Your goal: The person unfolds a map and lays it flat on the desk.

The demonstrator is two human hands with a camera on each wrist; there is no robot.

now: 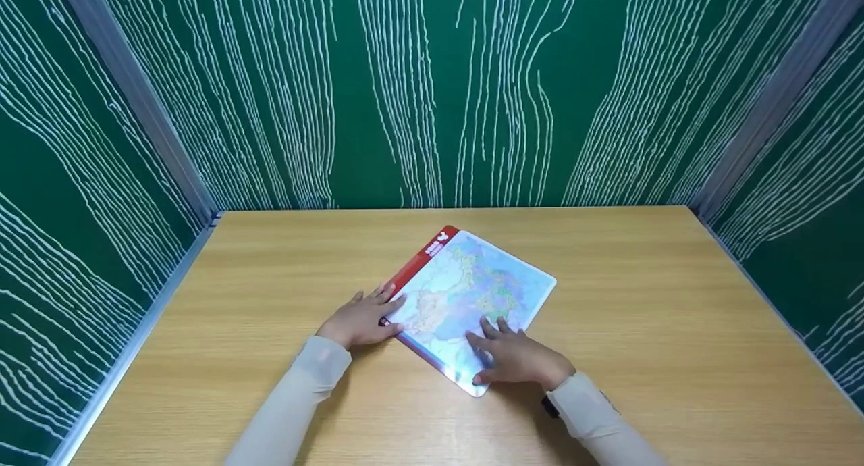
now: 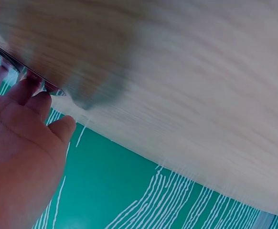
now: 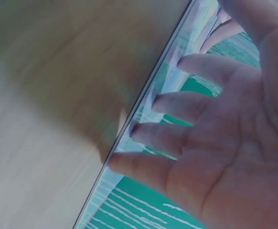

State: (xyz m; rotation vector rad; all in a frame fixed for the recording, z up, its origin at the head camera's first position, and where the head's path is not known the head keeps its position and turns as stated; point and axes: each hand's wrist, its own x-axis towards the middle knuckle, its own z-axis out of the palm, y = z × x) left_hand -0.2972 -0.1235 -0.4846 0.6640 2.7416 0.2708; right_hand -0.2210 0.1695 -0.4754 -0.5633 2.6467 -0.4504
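A glossy map sheet [image 1: 459, 277] with rounded corners and a red strip along one side lies turned at an angle on the wooden table. My left hand [image 1: 363, 319] rests at its left corner, fingers spread over the red strip and the printed face. Across the lower right edge of the map, my right hand [image 1: 520, 358] touches the surface with spread fingertips. In the left wrist view, the fingers of my left hand [image 2: 26, 129] meet the map's edge. The right wrist view has my right hand [image 3: 215, 129] palm-on, its fingertips along the thin map edge.
The wooden table [image 1: 270, 263] extends around the map on all sides. Green panels [image 1: 459, 94] with wavy white lines stand behind it and at both sides, joined by grey corner posts [image 1: 145, 108]. A dark band [image 1: 550, 406] shows at the right wrist.
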